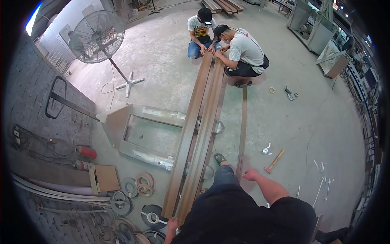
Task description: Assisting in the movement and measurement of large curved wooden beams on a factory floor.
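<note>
Two long brown boards [187, 132] [206, 140] lie side by side, running away from me. My left hand [172, 223] is closed at their near end, against the board edge; its fingers are partly hidden. Low at my right side hangs my right hand [250, 175], its fingers curled in. Whether anything small is inside them, I cannot make out. Just left of it, a narrow brown strip [243, 122] lies along the floor. At the boards' far end, one co-worker [202, 32] and another co-worker [245, 51] crouch with their hands on the boards.
Under the boards extends a metal pallet jack [150, 158]. Several tape rolls [145, 185] lie at the lower left, near a cardboard box [106, 178]. A hammer [274, 161] rests on the floor at right. A large fan [97, 36] stands far left, machinery [313, 26] far right.
</note>
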The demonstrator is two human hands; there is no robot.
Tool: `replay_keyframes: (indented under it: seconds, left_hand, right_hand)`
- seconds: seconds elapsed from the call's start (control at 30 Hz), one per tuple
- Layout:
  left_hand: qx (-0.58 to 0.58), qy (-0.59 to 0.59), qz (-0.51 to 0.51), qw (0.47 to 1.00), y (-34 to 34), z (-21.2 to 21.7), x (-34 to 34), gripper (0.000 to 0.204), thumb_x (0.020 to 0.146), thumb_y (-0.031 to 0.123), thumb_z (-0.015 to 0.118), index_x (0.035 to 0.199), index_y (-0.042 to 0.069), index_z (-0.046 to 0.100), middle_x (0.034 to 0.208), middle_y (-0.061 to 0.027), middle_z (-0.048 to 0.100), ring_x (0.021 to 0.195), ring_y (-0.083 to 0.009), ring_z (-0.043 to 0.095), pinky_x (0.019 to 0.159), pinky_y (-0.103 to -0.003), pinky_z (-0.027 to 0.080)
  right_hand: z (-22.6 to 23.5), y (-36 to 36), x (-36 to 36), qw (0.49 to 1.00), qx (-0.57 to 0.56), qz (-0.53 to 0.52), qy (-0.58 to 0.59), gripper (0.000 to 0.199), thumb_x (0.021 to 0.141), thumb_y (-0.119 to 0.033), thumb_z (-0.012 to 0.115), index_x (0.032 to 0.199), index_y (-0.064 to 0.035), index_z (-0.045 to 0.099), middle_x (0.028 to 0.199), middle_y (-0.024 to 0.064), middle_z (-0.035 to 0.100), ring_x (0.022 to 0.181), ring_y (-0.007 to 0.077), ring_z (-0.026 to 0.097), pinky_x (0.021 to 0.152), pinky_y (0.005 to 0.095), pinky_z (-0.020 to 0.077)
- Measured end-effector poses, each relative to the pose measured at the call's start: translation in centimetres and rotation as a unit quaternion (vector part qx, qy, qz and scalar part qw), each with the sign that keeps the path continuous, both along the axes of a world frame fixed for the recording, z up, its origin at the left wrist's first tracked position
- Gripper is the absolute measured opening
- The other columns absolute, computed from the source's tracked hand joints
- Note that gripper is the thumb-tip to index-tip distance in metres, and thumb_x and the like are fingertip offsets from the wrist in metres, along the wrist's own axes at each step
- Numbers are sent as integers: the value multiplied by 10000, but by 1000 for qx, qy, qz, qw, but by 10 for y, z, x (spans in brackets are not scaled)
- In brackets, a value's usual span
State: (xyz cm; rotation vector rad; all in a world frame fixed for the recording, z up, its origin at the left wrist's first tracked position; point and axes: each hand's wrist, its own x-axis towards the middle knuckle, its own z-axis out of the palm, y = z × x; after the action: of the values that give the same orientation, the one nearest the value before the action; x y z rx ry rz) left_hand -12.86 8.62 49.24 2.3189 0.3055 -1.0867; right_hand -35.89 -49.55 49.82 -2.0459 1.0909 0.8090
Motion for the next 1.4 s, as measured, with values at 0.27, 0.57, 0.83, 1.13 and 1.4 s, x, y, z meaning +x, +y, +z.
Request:
replay_keyframes:
  seconds: [0.27, 0.57, 0.83, 1.13, 1.4]
  left_hand:
    - [-35, -43, -19, 998, -116, 15, 53, 280, 977, 246, 657, 986, -24, 730, 819, -86, 711, 711, -180, 657, 624, -371, 523]
    - [-115, -68, 87, 987, -264, -8, 129, 336, 986, 233, 659, 1180, -42, 667, 893, -82, 714, 754, -164, 655, 678, -305, 537]
    - [-144, -61, 94, 983, -340, 23, 113, 373, 980, 271, 677, 1182, -42, 665, 974, -111, 732, 808, -173, 682, 723, -309, 545]
    - [-71, -32, 126, 989, -337, 48, 90, 326, 976, 260, 690, 1139, -22, 690, 892, -93, 725, 764, -172, 678, 694, -314, 545]
    - [-66, -51, 110, 990, -355, 57, 94, 319, 980, 252, 685, 1122, -34, 688, 904, -102, 727, 761, -173, 677, 694, -315, 546]
  right_hand:
    - [-15, -93, 98, 996, -16, 68, -63, 601, 900, -540, 626, 1240, -49, 696, 1279, 216, 661, 1206, 376, 620, 1050, 450, 482]
    - [-27, -252, 242, 984, -68, 91, -138, 580, 910, -501, 616, 1253, -38, 680, 1266, 235, 658, 1201, 392, 612, 1047, 452, 478]
    - [-10, -287, 307, 984, 5, 100, -145, 555, 913, -498, 628, 1256, -65, 682, 1271, 207, 658, 1196, 385, 609, 1025, 460, 488]
    - [-35, -302, 295, 985, 9, 152, -87, 562, 904, -504, 630, 1256, -71, 697, 1283, 212, 658, 1230, 386, 596, 1061, 457, 470]
    - [-45, -310, 306, 986, 15, 139, -92, 571, 881, -498, 650, 1243, -60, 703, 1264, 220, 666, 1180, 386, 630, 1034, 446, 493]
